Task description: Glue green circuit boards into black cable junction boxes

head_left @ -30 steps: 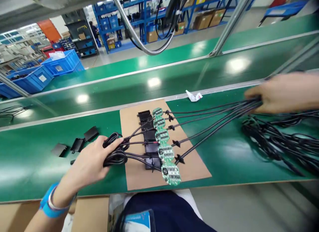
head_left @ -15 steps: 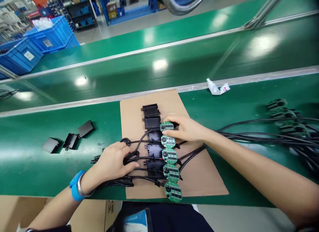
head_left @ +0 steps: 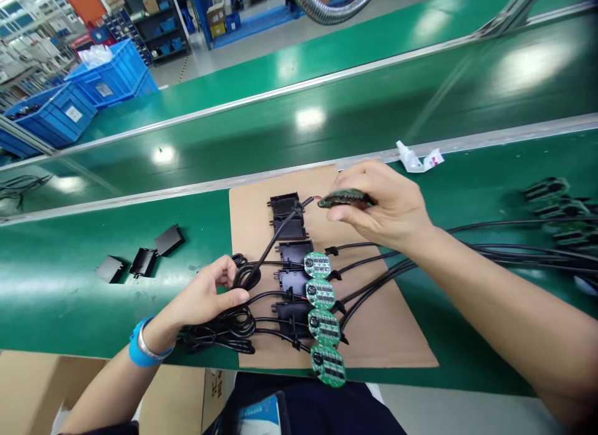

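My right hand (head_left: 385, 204) pinches a green circuit board (head_left: 346, 198) above the cardboard sheet (head_left: 374, 335). A black cable (head_left: 275, 235) with a red wire runs from that board to the coils by my left hand (head_left: 210, 288), whose curled fingers close on the coiled black cable (head_left: 247, 276). Several round green boards (head_left: 324, 326) lie in a column over the right ends of open black plastic housings (head_left: 293, 282). Two more housings (head_left: 286, 205) sit at the column's top with no board on them.
Three black housings (head_left: 143, 262) lie on the green bench at left. More boards (head_left: 558, 204) and long black cables (head_left: 504, 254) are at right. A crumpled white wrapper (head_left: 419, 159) lies by the metal rail. Blue bins (head_left: 60, 114) stand far left; a metal hose (head_left: 327, 10) hangs above.
My right hand has lifted the top board up and away from the column, its cable rising with it. My left hand's fingers have curled around the cable coil.
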Tool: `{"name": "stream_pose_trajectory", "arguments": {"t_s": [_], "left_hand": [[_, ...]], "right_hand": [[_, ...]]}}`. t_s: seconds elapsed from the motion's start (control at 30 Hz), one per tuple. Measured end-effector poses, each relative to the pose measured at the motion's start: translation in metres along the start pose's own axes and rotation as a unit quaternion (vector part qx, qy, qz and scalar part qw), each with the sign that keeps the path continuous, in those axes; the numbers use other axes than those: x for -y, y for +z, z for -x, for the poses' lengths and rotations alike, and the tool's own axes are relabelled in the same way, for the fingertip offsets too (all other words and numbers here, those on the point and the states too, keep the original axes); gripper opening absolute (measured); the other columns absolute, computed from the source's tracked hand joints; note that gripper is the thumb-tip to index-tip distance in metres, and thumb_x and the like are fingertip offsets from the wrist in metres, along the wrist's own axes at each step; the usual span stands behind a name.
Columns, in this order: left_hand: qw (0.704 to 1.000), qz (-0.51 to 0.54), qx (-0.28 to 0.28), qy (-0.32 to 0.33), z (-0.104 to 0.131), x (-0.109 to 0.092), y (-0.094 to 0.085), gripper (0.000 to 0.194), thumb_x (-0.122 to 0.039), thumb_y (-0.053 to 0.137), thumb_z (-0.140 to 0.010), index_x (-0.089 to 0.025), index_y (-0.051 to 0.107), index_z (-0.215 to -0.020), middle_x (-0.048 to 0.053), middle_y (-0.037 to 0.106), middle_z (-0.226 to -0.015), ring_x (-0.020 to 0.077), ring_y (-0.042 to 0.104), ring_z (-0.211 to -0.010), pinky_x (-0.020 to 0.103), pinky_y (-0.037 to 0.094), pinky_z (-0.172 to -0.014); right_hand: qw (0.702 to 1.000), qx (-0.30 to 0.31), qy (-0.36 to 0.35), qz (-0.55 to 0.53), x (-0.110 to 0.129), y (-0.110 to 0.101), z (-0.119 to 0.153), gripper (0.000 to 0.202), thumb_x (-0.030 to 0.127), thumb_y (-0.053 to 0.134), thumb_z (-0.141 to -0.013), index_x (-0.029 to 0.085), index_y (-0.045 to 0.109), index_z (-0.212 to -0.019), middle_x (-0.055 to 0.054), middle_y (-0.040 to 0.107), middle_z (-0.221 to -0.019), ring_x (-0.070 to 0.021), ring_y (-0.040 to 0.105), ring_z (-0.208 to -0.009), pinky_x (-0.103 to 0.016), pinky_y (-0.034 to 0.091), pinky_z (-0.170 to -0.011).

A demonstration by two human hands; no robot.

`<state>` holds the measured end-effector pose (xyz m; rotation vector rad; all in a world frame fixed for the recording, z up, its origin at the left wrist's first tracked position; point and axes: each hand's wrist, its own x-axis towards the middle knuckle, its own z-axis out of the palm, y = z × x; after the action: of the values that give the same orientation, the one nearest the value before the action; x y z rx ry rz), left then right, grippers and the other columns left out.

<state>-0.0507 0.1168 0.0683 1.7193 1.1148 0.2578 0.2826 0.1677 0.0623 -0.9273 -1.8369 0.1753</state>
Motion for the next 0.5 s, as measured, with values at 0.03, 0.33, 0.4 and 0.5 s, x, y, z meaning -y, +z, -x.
{"name": "stream_pose_trajectory", "arguments": {"t_s": [0.03,0.33,0.4,0.5], "left_hand": [[0.999,0.034,-0.001,-0.007,-0.001,-0.001,-0.005,0.037,-0.051,0.064,-0.088,-0.022,0.041,-0.087,-0.003,0.049,-0.078,0.0122,0.048,-0.069,0.026,0.041,-0.064],[0.898,-0.367,-0.229,-0.074,-0.055,0.009,-0.072,0.026,-0.04,0.041,-0.097,-0.02,0.056,-0.102,0.007,0.065,-0.093,0.0242,0.062,-0.085,0.034,0.046,-0.072],[0.872,-0.437,-0.194,-0.1,-0.068,0.015,-0.072,0.029,-0.036,0.035,-0.098,-0.018,0.057,-0.102,0.01,0.066,-0.102,0.0265,0.063,-0.092,0.035,0.046,-0.074],[0.859,-0.461,-0.188,-0.12,-0.073,0.017,-0.069,0.031,-0.034,0.031,-0.099,-0.018,0.058,-0.101,0.011,0.069,-0.101,0.0267,0.065,-0.093,0.033,0.046,-0.073]], "right_hand": [[1.0,-0.005,0.007,0.0,-0.004,0.003,-0.005,0.036,0.063,0.063,-0.087,0.028,0.066,-0.09,-0.004,0.065,-0.084,-0.0208,0.062,-0.081,-0.037,0.052,-0.07],[0.945,0.231,0.227,-0.031,-0.099,0.017,-0.001,0.058,0.07,0.068,-0.071,0.019,0.056,-0.095,-0.006,0.067,-0.084,-0.0165,0.058,-0.064,-0.031,0.046,-0.06],[0.94,0.254,0.229,-0.006,-0.111,0.021,0.005,0.042,0.061,0.059,-0.08,0.02,0.058,-0.084,-0.006,0.067,-0.075,-0.017,0.058,-0.061,-0.032,0.045,-0.06],[0.94,0.264,0.217,0.018,-0.114,0.025,0.007,0.03,0.048,0.053,-0.085,0.02,0.064,-0.081,-0.006,0.069,-0.074,-0.0194,0.06,-0.066,-0.034,0.044,-0.066]]}}
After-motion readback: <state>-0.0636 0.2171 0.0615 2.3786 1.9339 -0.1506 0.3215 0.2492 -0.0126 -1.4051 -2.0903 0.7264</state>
